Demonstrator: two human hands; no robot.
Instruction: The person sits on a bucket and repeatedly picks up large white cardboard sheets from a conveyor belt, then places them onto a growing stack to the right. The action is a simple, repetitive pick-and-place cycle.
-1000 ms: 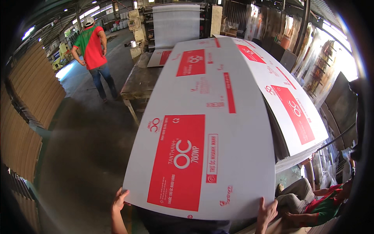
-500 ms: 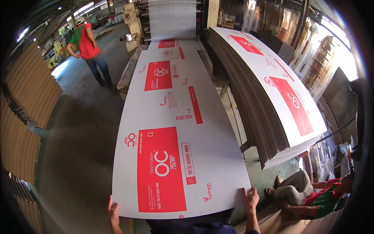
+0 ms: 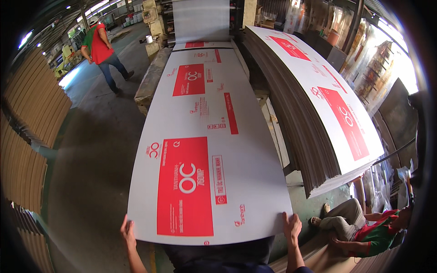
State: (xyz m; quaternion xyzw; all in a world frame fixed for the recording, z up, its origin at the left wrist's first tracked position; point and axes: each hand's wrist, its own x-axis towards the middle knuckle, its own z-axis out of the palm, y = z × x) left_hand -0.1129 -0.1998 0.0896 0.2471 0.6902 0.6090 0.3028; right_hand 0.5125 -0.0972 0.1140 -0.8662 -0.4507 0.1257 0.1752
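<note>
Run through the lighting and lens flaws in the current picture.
Head view: bright openings at right are blown out; head view: a bright patch glares on the otherwise dim floor; head view: corners go black and the left boards look bowed, probably by the fisheye; head view: the smallest print on the sheet is too soft to read.

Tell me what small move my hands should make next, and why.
Perhaps nudge the printed sheet gently forward: your left hand and right hand hold its near corners, and its far edge lies close behind another sheet ahead.
</note>
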